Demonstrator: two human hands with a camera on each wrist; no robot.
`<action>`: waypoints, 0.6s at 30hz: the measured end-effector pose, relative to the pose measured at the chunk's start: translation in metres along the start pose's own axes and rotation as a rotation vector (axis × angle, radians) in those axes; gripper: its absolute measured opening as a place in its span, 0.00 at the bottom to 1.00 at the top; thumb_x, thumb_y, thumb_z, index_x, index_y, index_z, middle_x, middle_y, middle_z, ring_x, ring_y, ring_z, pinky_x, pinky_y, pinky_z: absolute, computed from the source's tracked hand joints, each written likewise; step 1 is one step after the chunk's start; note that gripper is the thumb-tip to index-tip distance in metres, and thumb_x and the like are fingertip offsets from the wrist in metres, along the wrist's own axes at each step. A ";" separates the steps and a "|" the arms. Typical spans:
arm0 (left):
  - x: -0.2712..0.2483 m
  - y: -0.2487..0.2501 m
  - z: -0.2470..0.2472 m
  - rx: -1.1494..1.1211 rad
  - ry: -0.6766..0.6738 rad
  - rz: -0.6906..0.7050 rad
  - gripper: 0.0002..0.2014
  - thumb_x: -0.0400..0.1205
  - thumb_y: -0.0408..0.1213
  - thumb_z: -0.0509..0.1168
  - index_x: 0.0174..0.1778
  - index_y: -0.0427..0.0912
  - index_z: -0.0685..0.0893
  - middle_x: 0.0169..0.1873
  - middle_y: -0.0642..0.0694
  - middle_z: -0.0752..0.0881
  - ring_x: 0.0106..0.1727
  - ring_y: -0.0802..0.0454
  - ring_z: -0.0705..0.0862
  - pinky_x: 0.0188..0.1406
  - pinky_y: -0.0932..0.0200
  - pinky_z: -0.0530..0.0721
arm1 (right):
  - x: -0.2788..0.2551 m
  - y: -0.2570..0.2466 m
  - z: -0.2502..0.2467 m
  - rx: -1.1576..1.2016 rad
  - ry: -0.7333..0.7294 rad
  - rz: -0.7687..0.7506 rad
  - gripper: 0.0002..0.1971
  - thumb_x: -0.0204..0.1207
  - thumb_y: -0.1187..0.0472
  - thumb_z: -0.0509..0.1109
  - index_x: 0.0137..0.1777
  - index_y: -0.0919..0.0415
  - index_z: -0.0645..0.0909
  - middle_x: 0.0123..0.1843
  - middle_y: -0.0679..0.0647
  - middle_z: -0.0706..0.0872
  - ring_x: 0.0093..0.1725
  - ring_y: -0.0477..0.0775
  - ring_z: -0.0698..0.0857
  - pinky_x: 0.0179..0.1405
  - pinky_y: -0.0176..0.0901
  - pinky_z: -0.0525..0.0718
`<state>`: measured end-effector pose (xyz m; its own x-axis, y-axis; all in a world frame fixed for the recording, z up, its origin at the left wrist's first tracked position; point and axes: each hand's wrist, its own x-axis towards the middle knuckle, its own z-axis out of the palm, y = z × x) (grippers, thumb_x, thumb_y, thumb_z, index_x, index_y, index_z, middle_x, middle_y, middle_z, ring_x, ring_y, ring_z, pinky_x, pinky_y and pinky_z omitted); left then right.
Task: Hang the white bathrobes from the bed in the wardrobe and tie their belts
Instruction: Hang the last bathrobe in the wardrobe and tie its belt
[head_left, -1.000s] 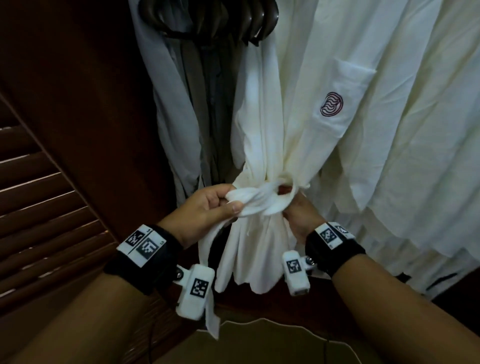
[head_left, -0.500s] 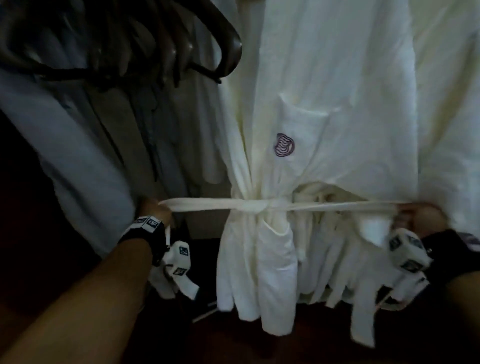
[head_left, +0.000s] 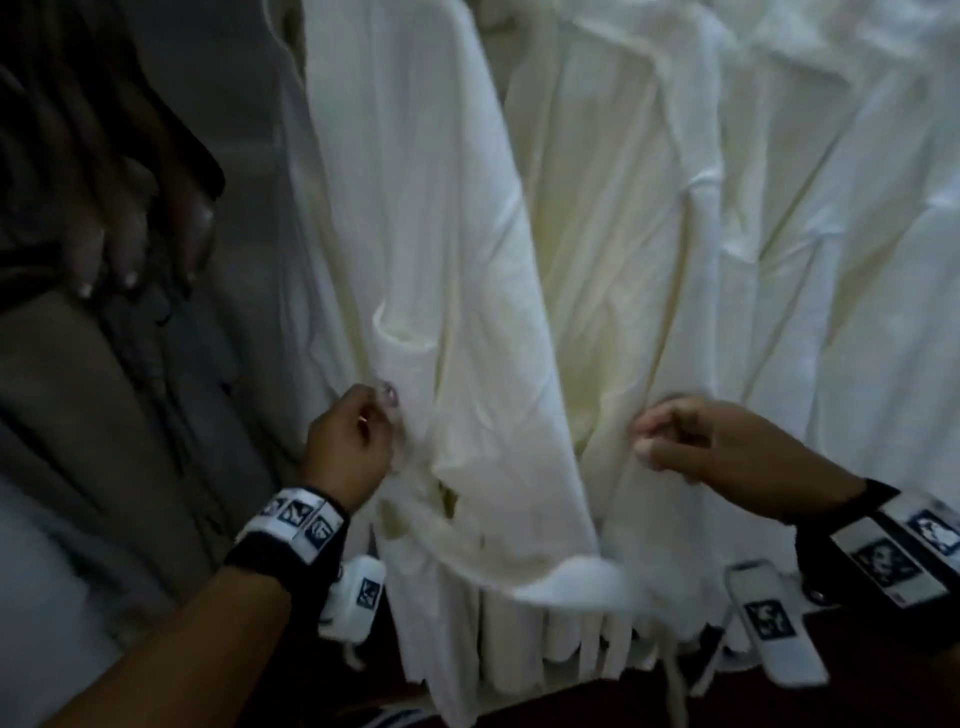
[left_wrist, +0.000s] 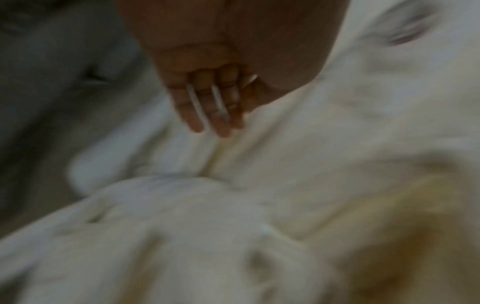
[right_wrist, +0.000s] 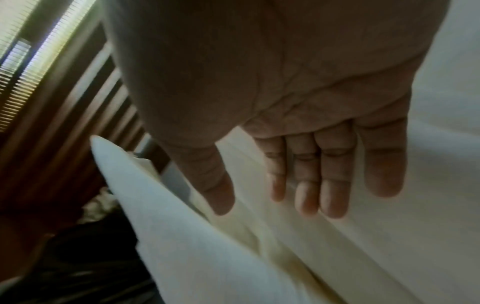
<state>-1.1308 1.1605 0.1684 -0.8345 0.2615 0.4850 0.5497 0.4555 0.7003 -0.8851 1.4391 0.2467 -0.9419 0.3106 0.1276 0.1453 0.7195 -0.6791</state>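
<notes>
Head view: two hands, several bathrobes.

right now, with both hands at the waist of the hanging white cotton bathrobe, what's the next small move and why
Probably lower the right hand to the thin white strand, likely a belt end, dangling below the white cotton bathrobe. It is open, the left hand only touches fabric, and no finished knot shows at the blurred waist.
</notes>
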 end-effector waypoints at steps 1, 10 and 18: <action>-0.005 0.032 -0.003 -0.080 0.070 0.111 0.03 0.77 0.39 0.59 0.40 0.51 0.77 0.31 0.50 0.87 0.31 0.49 0.86 0.34 0.56 0.84 | 0.001 -0.016 -0.018 -0.008 0.027 -0.079 0.06 0.75 0.52 0.74 0.49 0.50 0.86 0.39 0.48 0.90 0.39 0.43 0.88 0.40 0.37 0.80; 0.060 0.287 -0.100 0.211 0.637 0.485 0.19 0.80 0.47 0.66 0.62 0.40 0.76 0.58 0.37 0.74 0.48 0.47 0.79 0.53 0.53 0.79 | 0.056 -0.145 -0.156 -0.152 0.453 -0.442 0.14 0.72 0.40 0.70 0.49 0.48 0.80 0.45 0.42 0.85 0.43 0.43 0.84 0.46 0.40 0.79; 0.115 0.293 -0.153 0.997 0.116 -0.152 0.16 0.78 0.33 0.58 0.61 0.41 0.80 0.43 0.40 0.84 0.43 0.39 0.85 0.44 0.52 0.83 | 0.085 -0.189 -0.123 -0.405 0.308 -0.400 0.13 0.81 0.54 0.60 0.57 0.62 0.77 0.50 0.58 0.85 0.54 0.60 0.84 0.48 0.44 0.74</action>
<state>-1.0598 1.1938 0.5091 -0.8549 0.0814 0.5124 0.1114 0.9934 0.0280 -0.9551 1.4062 0.4746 -0.8256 0.0906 0.5570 -0.0393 0.9754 -0.2169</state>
